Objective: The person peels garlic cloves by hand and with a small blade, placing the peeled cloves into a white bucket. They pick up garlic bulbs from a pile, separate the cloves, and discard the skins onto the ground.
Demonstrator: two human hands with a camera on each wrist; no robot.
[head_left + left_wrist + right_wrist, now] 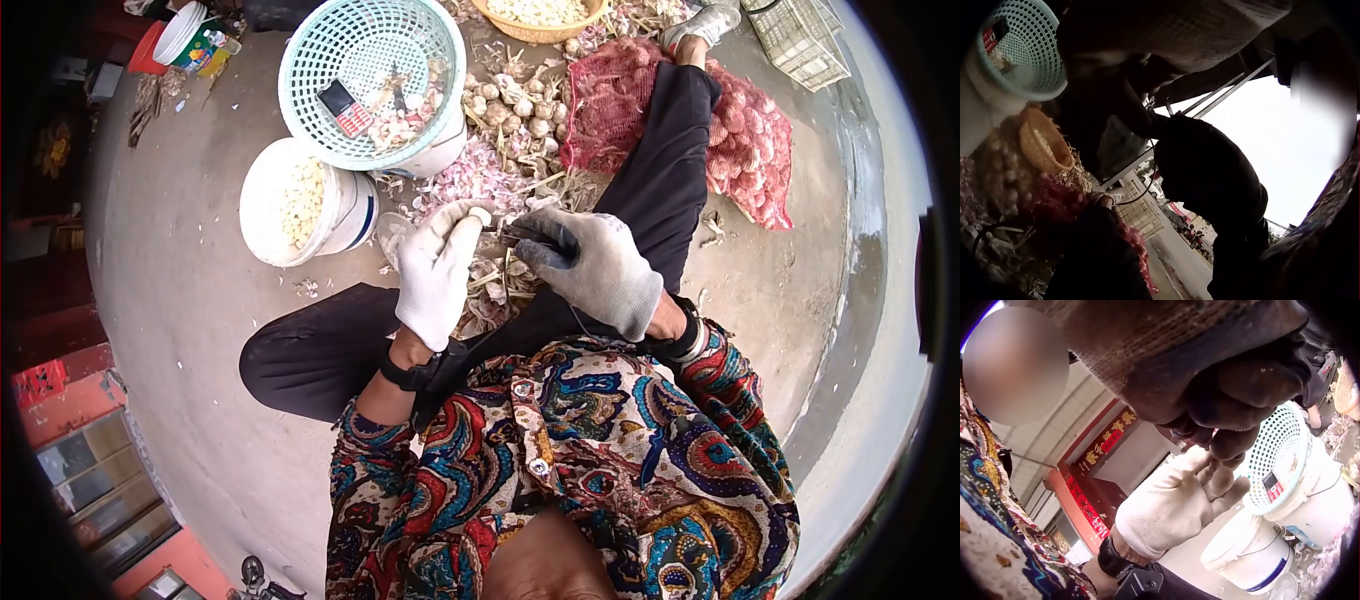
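Observation:
In the head view the gloved left hand [437,270] pinches a small pale garlic clove [481,215] between thumb and fingertips. Close on its right, the gloved right hand [590,262] has its fingers curled round a small dark tool [530,236], mostly hidden by the glove. A thin dark cord hangs below the hands. The right wrist view has the white-gloved left hand [1169,503] meeting the dark curled fingers of the right hand [1235,400]. In the left wrist view both hands are dark, and the left hand [1166,37] covers what it pinches.
A white bucket [262,215] of peeled cloves and a blue-green basket [300,100] with a phone [345,108] stand at upper left. Whole garlic bulbs [520,105], pink skins [470,180] and a red mesh sack [752,150] lie ahead, around the legs. An orange basket [545,32] is farther off.

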